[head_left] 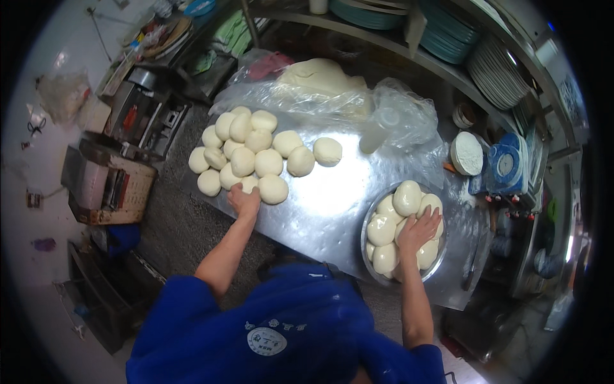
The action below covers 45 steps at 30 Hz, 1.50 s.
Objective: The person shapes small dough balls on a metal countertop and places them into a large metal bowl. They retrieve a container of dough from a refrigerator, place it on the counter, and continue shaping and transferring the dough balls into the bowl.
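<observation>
Several round dough balls (268,162) lie crowded on the left part of a shiny metal table (312,221). My left hand (244,200) touches a small ball at the near edge of this group; whether its fingers grip that ball is hard to tell. At the right, a round metal bowl (365,249) is filled with glossy dough balls (407,198). On top of them rests my right hand (419,232), fingers spread, holding nothing that shows. A large mass of dough (316,77) lies partly under clear plastic sheeting (331,103) at the back.
A translucent cup (376,132) stands by the plastic. Back right are a bowl of flour (466,153) and a blue dial scale (506,163). Stacked plates (496,72) fill a metal shelf (355,29) above the table's far side. Near the right edge lies a long dark tool (472,261).
</observation>
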### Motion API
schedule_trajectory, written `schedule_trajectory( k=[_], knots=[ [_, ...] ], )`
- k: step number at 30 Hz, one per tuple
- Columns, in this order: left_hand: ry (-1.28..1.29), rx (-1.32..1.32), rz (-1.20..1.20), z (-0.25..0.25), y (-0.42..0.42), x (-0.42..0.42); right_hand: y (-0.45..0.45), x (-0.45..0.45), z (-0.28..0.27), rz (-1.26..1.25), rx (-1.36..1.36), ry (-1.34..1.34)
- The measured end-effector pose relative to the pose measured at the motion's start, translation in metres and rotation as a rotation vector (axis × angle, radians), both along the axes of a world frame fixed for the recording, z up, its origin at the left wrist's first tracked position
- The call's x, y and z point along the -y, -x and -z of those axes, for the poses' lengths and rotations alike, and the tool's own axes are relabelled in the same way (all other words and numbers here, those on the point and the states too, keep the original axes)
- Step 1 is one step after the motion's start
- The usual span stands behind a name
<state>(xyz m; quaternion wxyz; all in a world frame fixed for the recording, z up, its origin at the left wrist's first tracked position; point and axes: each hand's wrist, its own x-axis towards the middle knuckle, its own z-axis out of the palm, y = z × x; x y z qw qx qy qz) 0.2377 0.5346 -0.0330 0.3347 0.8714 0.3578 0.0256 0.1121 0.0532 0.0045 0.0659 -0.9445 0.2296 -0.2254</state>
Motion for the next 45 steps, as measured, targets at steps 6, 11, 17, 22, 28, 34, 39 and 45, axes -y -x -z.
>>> schedule_trajectory(
  k=[6, 11, 17, 22, 28, 34, 39, 45],
  knots=[
    [0.507, -0.106, -0.175, 0.02, -0.006, -0.051, -0.023, -0.092, -0.028, -0.357, 0.222, -0.268],
    [0.906, -0.232, -0.176, 0.026, -0.011, -0.07, -0.081, -0.242, 0.006, -0.611, -0.358, -0.978],
    [0.171, 0.154, 0.258, 0.024, 0.01, -0.036, -0.152, -0.35, 0.09, -0.562, -0.292, -0.672],
    [0.541, 0.197, 0.254, 0.049, 0.015, -0.061, -0.128, -0.343, 0.089, -0.637, -0.501, -0.886],
    [0.951, -0.191, 0.465, 0.018, 0.006, -0.053, -0.03, -0.269, -0.001, -0.531, -0.372, -1.145],
    [1.561, -0.419, 0.73, -0.072, 0.015, 0.116, 0.081, -0.11, -0.097, -0.185, 0.13, -1.5],
    [1.007, -0.36, 0.974, -0.067, 0.027, 0.294, 0.072, 0.011, -0.095, 0.094, 0.237, -1.262],
    [0.284, 0.081, 1.251, -0.076, 0.04, 0.342, 0.069, 0.13, -0.077, 0.134, -0.017, -0.993]
  ],
)
